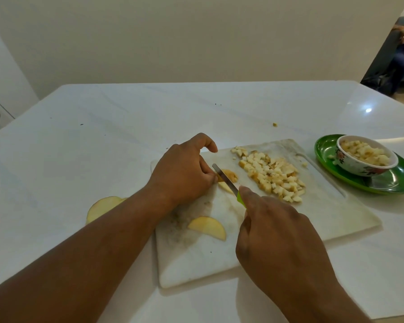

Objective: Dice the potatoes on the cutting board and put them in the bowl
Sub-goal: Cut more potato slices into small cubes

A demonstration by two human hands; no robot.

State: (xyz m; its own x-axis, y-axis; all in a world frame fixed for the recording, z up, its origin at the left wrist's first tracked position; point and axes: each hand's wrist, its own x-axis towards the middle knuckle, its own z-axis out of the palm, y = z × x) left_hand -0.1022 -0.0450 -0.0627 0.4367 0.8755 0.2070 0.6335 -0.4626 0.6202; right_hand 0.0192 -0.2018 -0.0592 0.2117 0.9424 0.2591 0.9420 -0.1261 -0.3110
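Two hands are at work over the cutting board [336,213]. A green-handled knife [226,180] is gripped by the right hand [282,238], its blade laid across a potato slice [229,175] that is pinned by the curled fingers of the left hand [184,171]. A heap of diced potato [273,173] is spread just right of the blade. Another slice [208,227] lies nearer on the board, and a third [103,207] rests on the table [79,148]. The bowl [364,157], partly filled with dice, is set on a green plate [401,180] right of the board.

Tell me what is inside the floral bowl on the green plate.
The white floral bowl holds pale diced potato cubes heaped near its rim. Anything beneath that top layer is covered.
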